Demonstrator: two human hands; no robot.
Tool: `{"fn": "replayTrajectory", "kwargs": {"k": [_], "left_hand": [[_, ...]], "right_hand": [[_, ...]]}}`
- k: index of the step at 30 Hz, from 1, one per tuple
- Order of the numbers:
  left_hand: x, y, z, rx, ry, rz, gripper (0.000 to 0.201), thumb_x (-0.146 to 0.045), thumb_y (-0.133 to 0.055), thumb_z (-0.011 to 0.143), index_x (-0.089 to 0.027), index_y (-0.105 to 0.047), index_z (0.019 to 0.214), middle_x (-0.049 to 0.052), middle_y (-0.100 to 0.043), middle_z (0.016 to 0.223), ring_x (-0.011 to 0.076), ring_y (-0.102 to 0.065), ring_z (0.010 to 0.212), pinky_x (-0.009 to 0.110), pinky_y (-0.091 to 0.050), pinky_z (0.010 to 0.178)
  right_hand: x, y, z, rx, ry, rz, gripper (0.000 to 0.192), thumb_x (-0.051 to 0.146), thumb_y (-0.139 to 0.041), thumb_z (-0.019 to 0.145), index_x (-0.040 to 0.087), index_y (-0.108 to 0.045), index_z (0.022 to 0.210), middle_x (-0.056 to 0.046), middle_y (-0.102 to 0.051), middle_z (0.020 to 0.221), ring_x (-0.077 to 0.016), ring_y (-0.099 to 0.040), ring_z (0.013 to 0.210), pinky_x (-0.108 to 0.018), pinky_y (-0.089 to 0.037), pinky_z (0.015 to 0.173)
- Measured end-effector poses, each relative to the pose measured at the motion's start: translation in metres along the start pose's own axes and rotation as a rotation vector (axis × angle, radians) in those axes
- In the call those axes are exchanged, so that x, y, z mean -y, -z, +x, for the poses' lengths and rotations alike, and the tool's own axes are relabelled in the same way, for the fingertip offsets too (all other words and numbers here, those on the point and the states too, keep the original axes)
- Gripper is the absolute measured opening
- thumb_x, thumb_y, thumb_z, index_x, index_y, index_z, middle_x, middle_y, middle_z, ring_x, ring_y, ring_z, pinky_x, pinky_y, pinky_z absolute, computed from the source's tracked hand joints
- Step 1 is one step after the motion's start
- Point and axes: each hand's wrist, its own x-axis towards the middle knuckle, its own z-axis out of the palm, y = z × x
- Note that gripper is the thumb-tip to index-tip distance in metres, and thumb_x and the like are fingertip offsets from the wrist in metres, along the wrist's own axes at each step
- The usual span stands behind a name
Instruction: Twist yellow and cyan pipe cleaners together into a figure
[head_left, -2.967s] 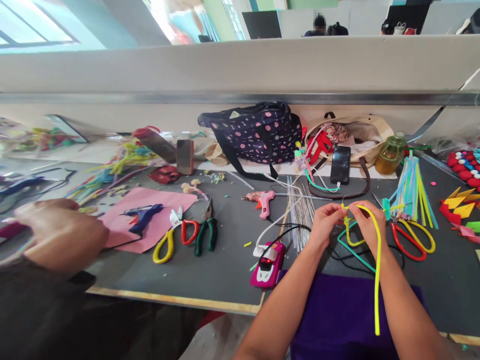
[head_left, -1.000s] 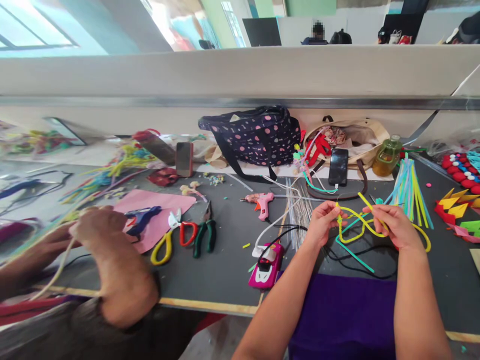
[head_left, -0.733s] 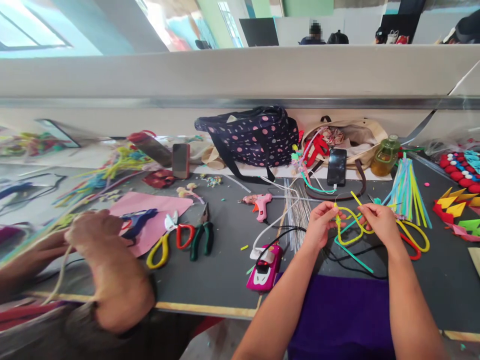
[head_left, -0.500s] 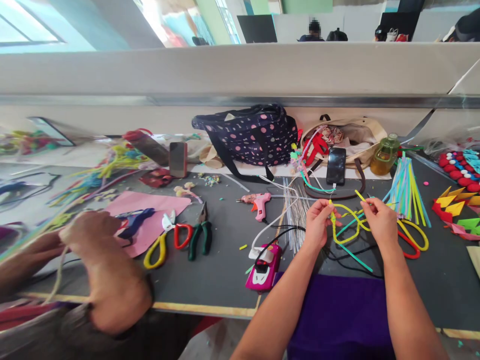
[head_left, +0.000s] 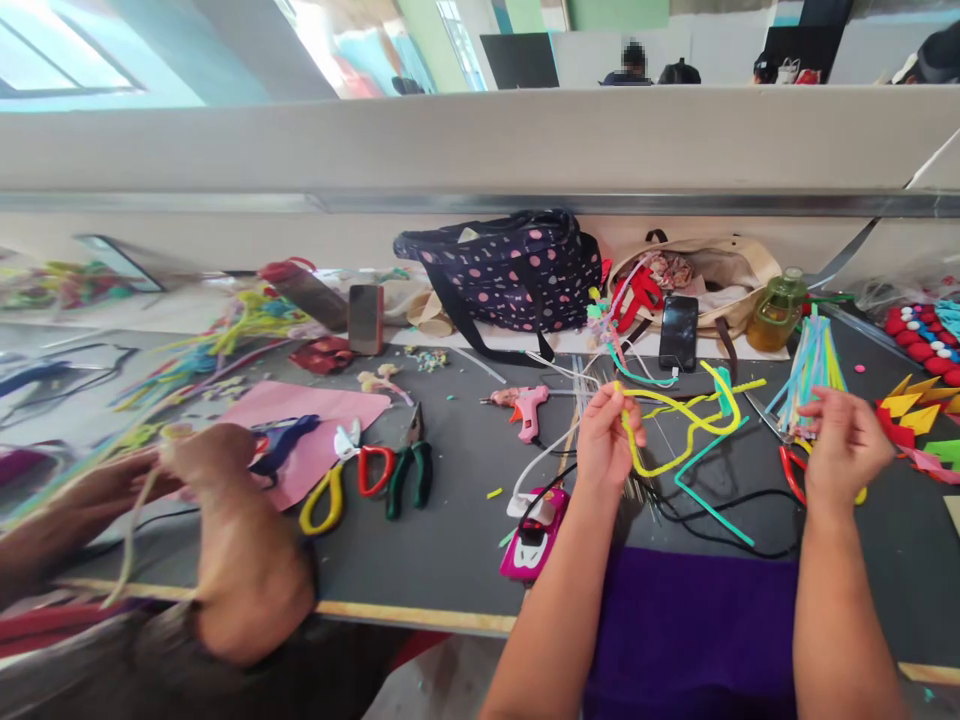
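Observation:
My left hand point(head_left: 604, 437) pinches one end of a bent yellow pipe cleaner point(head_left: 670, 465), whose loops stretch to the right above the dark table. A teal pipe cleaner point(head_left: 709, 510), kinked in the middle, is below and behind the yellow loops. To the right, my right hand point(head_left: 846, 447) is raised with fingers loosely curled and apart, and nothing shows in them. Behind its fingertips stands a bundle of pastel pipe cleaners point(head_left: 811, 365). Scissors with red and yellow handles point(head_left: 792, 470) lie partly hidden beside that hand.
A pink glue gun point(head_left: 529, 410), magenta power strip point(head_left: 534, 545), phone point(head_left: 679, 332) and bottle point(head_left: 772, 312) are around me. Bags point(head_left: 517, 270) stand at the back. Green pliers point(head_left: 410, 470) and other scissors point(head_left: 322, 500) lie left, near a co-worker's hands point(head_left: 206, 455).
My right hand has let go of the yellow pipe cleaner and moved right, towards the pastel bundle. My left hand, still pinching the yellow piece, has shifted left and the loops hang wider.

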Motion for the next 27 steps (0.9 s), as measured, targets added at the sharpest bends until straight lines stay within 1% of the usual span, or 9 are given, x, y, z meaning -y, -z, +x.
{"fn": "replayTrajectory", "kwargs": {"k": [2, 4, 6, 9, 12, 18, 21, 24, 27], "left_hand": [[-0.004, 0.003, 0.002, -0.024, 0.061, -0.128, 0.006, -0.014, -0.061, 0.082, -0.015, -0.055, 0.083, -0.004, -0.05, 0.065, 0.0033, -0.044, 0.046, 0.009, -0.036, 0.033], [-0.006, 0.004, 0.002, -0.041, 0.131, -0.253, 0.007, -0.012, -0.05, 0.089, -0.014, -0.054, 0.083, -0.003, -0.048, 0.066, 0.0016, -0.041, 0.044, 0.006, -0.032, 0.033], [-0.006, 0.004, 0.0, -0.049, 0.182, -0.361, 0.016, -0.011, -0.041, 0.094, -0.014, -0.053, 0.085, -0.003, -0.047, 0.066, 0.0006, -0.04, 0.043, 0.005, -0.03, 0.032], [-0.005, 0.005, -0.001, -0.052, 0.213, -0.47, 0.023, -0.012, -0.033, 0.097, -0.014, -0.053, 0.085, -0.002, -0.047, 0.065, -0.0002, -0.04, 0.041, 0.003, -0.027, 0.03], [-0.004, 0.005, 0.0, -0.067, 0.262, -0.5, 0.025, -0.013, -0.031, 0.098, -0.014, -0.052, 0.085, -0.002, -0.047, 0.064, -0.0007, -0.041, 0.04, 0.002, -0.027, 0.03], [0.014, -0.002, 0.001, -0.074, 0.498, -0.331, 0.016, -0.011, -0.042, 0.093, -0.012, -0.053, 0.082, -0.002, -0.049, 0.064, 0.0008, -0.045, 0.042, 0.006, -0.033, 0.031], [0.029, -0.002, 0.002, -0.108, 0.438, -0.094, 0.004, -0.01, -0.056, 0.084, -0.012, -0.055, 0.08, -0.002, -0.053, 0.064, 0.0049, -0.054, 0.048, 0.011, -0.04, 0.034], [0.041, 0.002, 0.002, -0.114, 0.333, 0.13, 0.017, -0.019, -0.07, 0.073, -0.014, -0.056, 0.079, -0.001, -0.057, 0.066, 0.0116, -0.064, 0.06, 0.014, -0.044, 0.036], [0.048, 0.006, 0.002, -0.106, 0.294, 0.255, 0.031, -0.031, -0.077, 0.066, -0.016, -0.054, 0.081, -0.002, -0.059, 0.068, 0.0158, -0.068, 0.061, 0.014, -0.037, 0.029]], "right_hand": [[-0.006, 0.003, 0.009, -0.171, -0.12, 0.181, 0.029, 0.04, -0.054, 0.085, 0.016, -0.066, 0.074, 0.003, -0.057, 0.053, -0.0073, -0.042, 0.04, -0.02, -0.03, 0.04], [-0.018, 0.003, 0.014, -0.192, -0.302, 0.314, 0.025, 0.038, -0.057, 0.079, 0.018, -0.061, 0.065, 0.006, -0.05, 0.046, -0.0063, -0.038, 0.036, -0.018, -0.022, 0.035], [-0.031, -0.002, 0.013, 0.008, -0.533, 0.28, 0.021, 0.035, -0.066, 0.07, 0.017, -0.06, 0.061, 0.004, -0.055, 0.047, -0.0054, -0.04, 0.036, -0.016, -0.023, 0.033], [-0.04, -0.017, -0.003, 0.545, -0.774, 0.188, 0.025, 0.036, -0.075, 0.06, 0.014, -0.066, 0.067, -0.004, -0.066, 0.055, -0.0097, -0.052, 0.041, -0.017, -0.028, 0.033], [-0.03, -0.032, -0.021, 0.707, -0.813, 0.407, 0.027, 0.034, -0.078, 0.06, 0.017, -0.071, 0.08, -0.005, -0.073, 0.072, -0.0113, -0.057, 0.049, -0.018, -0.035, 0.035], [-0.017, -0.034, -0.023, 0.742, -0.933, 0.804, 0.036, 0.041, -0.072, 0.07, 0.02, -0.071, 0.1, -0.005, -0.071, 0.082, -0.01, -0.056, 0.056, -0.016, -0.04, 0.036], [-0.026, -0.029, -0.015, 0.72, -0.947, 0.883, 0.032, 0.047, -0.07, 0.073, 0.019, -0.07, 0.09, 0.0, -0.061, 0.064, -0.0076, -0.047, 0.046, -0.013, -0.033, 0.028], [-0.027, -0.027, -0.014, 0.72, -0.941, 0.858, 0.022, 0.038, -0.075, 0.07, 0.019, -0.067, 0.078, 0.005, -0.051, 0.053, -0.0053, -0.041, 0.039, -0.011, -0.03, 0.027], [-0.022, -0.032, -0.021, 0.578, -0.805, 0.705, 0.022, 0.036, -0.075, 0.071, 0.017, -0.064, 0.073, 0.005, -0.052, 0.051, -0.0055, -0.045, 0.036, -0.013, -0.031, 0.029]]}}
